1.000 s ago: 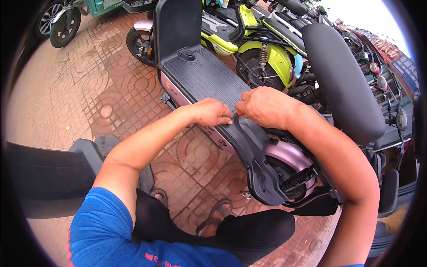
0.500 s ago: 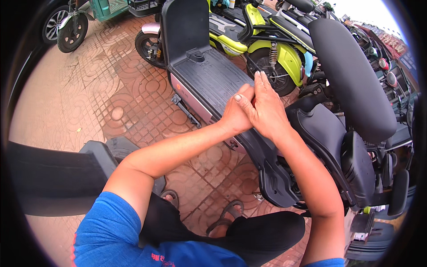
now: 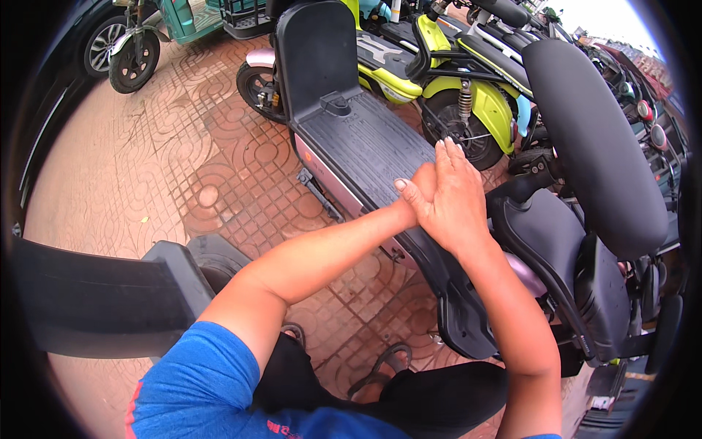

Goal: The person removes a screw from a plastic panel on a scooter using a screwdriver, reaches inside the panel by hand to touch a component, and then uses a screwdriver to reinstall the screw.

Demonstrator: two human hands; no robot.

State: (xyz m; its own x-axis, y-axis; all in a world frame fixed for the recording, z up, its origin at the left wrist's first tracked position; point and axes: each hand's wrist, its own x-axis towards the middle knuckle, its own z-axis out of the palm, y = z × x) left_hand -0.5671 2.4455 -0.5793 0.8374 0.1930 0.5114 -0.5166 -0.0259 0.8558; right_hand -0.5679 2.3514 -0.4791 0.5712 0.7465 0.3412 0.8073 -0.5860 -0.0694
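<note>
My two hands are pressed together above the pink and black electric scooter (image 3: 327,184). My left hand (image 3: 423,178) looks curled into a fist, mostly covered by the right; nothing shows in it. Laid against it is my right hand (image 3: 455,196), fingers straight and held together, thumb crossing over the left hand. Neither hand touches the scooter as far as I can see. Below them lies its ribbed black footboard (image 3: 380,143), and a black seat (image 3: 545,227) is to the right of my right forearm.
A long black cushion (image 3: 596,146) stands up at the right. Beyond the footboard is a lime-green scooter (image 3: 486,110) among several parked ones. A teal three-wheeler (image 3: 183,22) and a dark car wheel (image 3: 104,45) are far left. Near left is a broad black curved part (image 3: 95,296).
The whole scene has shifted slightly right and down in view. My right hand covers more of my left hand, and the two remain together.
</note>
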